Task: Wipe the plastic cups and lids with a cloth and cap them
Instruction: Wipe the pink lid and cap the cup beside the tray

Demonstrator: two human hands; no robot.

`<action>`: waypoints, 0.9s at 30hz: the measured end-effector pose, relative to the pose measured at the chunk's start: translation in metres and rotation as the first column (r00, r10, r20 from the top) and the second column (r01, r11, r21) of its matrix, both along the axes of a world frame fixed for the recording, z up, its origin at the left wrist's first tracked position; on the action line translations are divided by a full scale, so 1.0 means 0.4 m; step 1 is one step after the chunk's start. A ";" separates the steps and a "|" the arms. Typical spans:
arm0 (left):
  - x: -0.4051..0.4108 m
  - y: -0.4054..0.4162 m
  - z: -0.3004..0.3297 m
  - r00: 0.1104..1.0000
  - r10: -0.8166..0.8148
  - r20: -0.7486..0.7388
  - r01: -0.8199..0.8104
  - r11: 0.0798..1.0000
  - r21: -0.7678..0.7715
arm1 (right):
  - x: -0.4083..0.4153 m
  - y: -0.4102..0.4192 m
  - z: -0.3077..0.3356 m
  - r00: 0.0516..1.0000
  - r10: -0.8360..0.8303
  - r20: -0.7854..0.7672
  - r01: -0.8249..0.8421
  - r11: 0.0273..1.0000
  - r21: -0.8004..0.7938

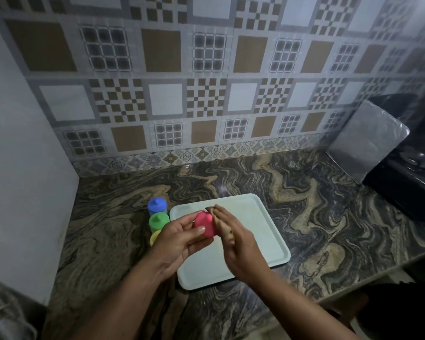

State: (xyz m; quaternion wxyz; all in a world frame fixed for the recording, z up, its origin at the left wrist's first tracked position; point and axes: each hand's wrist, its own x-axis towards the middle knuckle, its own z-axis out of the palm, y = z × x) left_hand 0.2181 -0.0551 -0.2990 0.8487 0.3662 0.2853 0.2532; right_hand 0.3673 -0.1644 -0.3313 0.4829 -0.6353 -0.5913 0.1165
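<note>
My left hand (177, 239) grips a pink plastic cup (205, 225) with its spouted lid on, tilted above the white tray (268, 231). My right hand (241, 249) presses a brownish cloth (222, 227) against the cup's right side; the cloth is mostly hidden between palm and cup. Left of the tray, on the counter, a blue capped cup (157, 205) and a green capped cup (158, 221) stand in a row. A yellow one (154, 238) follows them, partly hidden behind my left hand.
The marbled stone counter (317, 204) ends at a tiled wall behind and a plain wall (22, 168) on the left. A black gas stove (412, 177) with a foil-covered panel (368, 141) stands at the far right.
</note>
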 end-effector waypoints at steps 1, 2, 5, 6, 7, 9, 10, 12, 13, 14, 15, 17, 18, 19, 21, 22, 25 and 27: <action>-0.004 0.000 0.005 1.000 -0.028 -0.003 0.028 0.999 0.021 | 0.014 0.017 0.011 0.987 -0.043 -0.153 0.027 0.994 -0.102; -0.006 0.002 0.010 1.000 -0.023 -0.009 0.024 0.999 0.037 | 0.032 0.034 0.023 0.938 -0.112 -0.329 0.042 0.977 -0.211; 0.002 0.022 0.007 0.986 0.120 -0.114 -0.102 0.983 0.153 | 0.047 0.030 0.040 0.861 -0.240 -0.449 0.134 0.958 -0.254; 0.006 0.031 0.004 0.974 0.165 -0.152 -0.129 0.966 0.224 | 0.031 0.014 0.047 0.898 -0.234 -0.373 0.188 0.970 -0.155; 0.011 0.031 0.001 0.966 0.191 -0.177 -0.130 0.943 0.306 | 0.004 -0.006 0.050 0.934 -0.206 -0.292 0.199 0.979 -0.053; 0.019 0.015 -0.003 0.963 0.182 -0.197 -0.067 0.874 0.482 | -0.037 -0.030 0.045 0.983 -0.139 -0.122 0.148 0.987 0.069; 0.020 0.002 -0.002 0.967 0.161 -0.196 -0.026 0.832 0.554 | -0.046 -0.021 0.029 0.986 -0.120 -0.117 0.126 0.991 0.048; 0.019 -0.021 -0.002 0.971 0.143 -0.194 0.006 0.790 0.613 | -0.034 0.005 0.034 0.935 -0.169 -0.311 0.143 0.984 -0.106; 0.020 -0.025 -0.003 0.968 0.157 -0.194 -0.002 0.783 0.622 | -0.011 0.018 0.038 0.872 -0.236 -0.429 0.168 0.967 -0.191; 0.019 -0.027 -0.008 0.964 0.176 -0.201 -0.013 0.781 0.624 | 0.007 0.021 0.039 0.808 -0.281 -0.519 0.183 0.955 -0.232; 0.017 -0.028 -0.013 0.955 0.204 -0.216 -0.026 0.782 0.623 | 0.011 0.014 0.050 0.811 -0.319 -0.491 0.237 0.946 -0.223; 0.013 -0.025 -0.020 0.940 0.245 -0.238 -0.044 0.777 0.628 | -0.019 -0.012 0.080 0.919 -0.279 -0.279 0.275 0.960 -0.052; 0.010 -0.028 -0.020 0.943 0.236 -0.235 -0.031 0.764 0.644 | -0.047 -0.033 0.087 0.969 -0.208 -0.131 0.216 0.975 0.057; 0.010 -0.034 -0.017 0.948 0.221 -0.228 -0.016 0.750 0.661 | -0.067 -0.040 0.074 0.985 -0.169 -0.033 0.171 0.980 0.099; 0.005 -0.038 -0.021 0.948 0.229 -0.222 -0.023 0.744 0.667 | -0.064 -0.024 0.051 0.987 -0.154 -0.045 0.153 0.988 -0.031; -0.001 -0.040 -0.025 0.943 0.250 -0.220 -0.049 0.759 0.649 | -0.046 -0.015 0.055 0.974 -0.194 -0.118 0.176 0.973 -0.147; -0.014 -0.031 -0.030 0.927 0.285 -0.244 -0.072 0.773 0.630 | -0.010 -0.005 0.071 0.923 -0.297 -0.245 0.242 0.943 -0.229; -0.018 -0.028 -0.028 0.926 0.286 -0.245 -0.055 0.746 0.664 | -0.059 -0.029 0.083 0.977 -0.207 -0.044 0.207 0.978 -0.002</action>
